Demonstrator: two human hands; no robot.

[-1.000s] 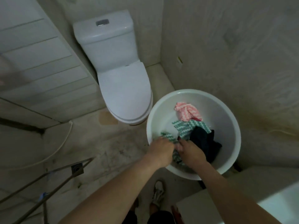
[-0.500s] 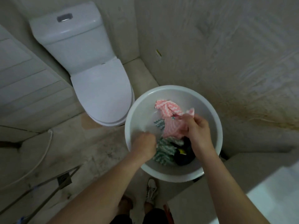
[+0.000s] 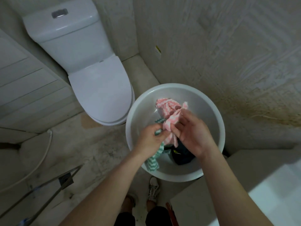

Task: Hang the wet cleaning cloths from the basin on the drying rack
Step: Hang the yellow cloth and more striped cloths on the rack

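Head view, looking straight down: the white basin sits on the floor just right of the toilet, and both hands are over it. The left hand has its fingers curled tight round the green cloth, whose tail hangs down to the basin's near rim. The right hand pinches the pink cloth, lifted and bunched, fingertips showing beneath the fabric. The two cloths touch between the hands. A dark cloth lies in the basin bottom, partly under the right wrist. The rack, thin metal bars, stands well apart at lower left
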